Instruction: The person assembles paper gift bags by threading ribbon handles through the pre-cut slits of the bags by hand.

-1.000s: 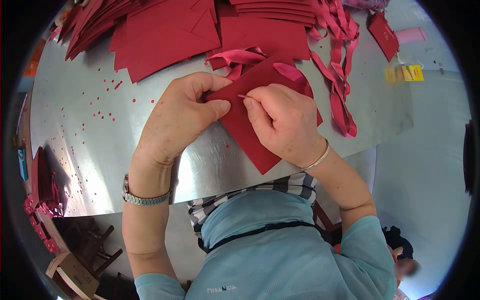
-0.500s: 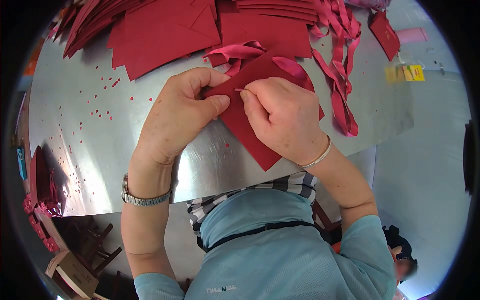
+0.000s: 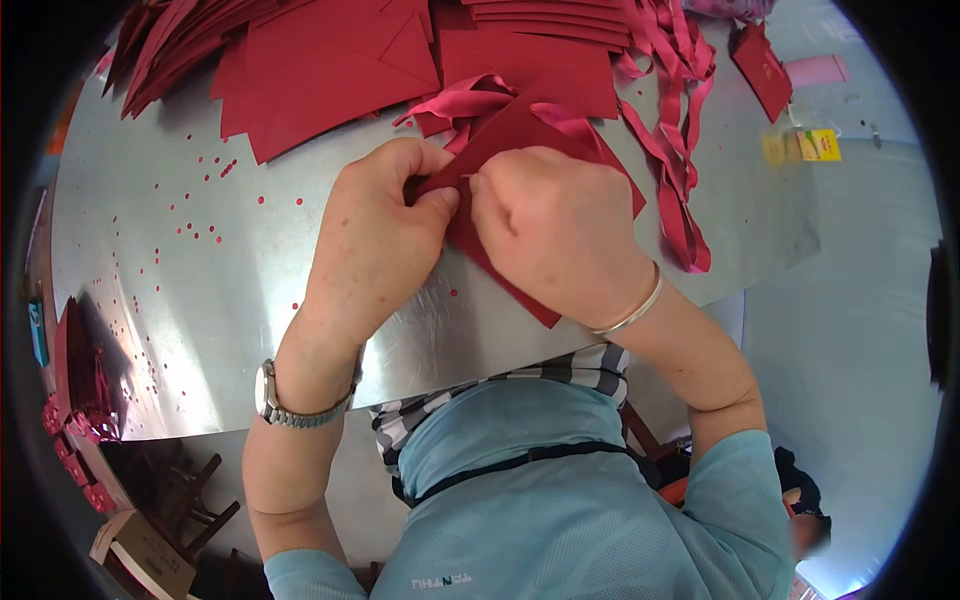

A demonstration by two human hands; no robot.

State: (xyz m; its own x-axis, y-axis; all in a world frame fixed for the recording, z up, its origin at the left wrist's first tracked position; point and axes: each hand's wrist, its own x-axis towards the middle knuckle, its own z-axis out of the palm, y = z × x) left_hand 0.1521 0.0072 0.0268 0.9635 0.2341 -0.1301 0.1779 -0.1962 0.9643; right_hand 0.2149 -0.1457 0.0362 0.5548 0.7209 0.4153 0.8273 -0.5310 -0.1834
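Metallic counter (image 3: 260, 280) carries flat red paper pieces (image 3: 335, 80) piled at far side, looped ribbons (image 3: 677, 85) right, small red dots (image 3: 261, 200) scattered left.

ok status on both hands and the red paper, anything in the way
Left hand gripping red paper piece near one corner. Right hand pinching thin strip at its face. Nothing visibly blocking.

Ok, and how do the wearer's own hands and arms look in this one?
Both hands are ungloved. The left hand has a silver-coloured watch with a metal link band at its wrist; the right hand has a thin, silver-coloured bangle. The sleeves are short and light blue, leaving the forearms uncovered.
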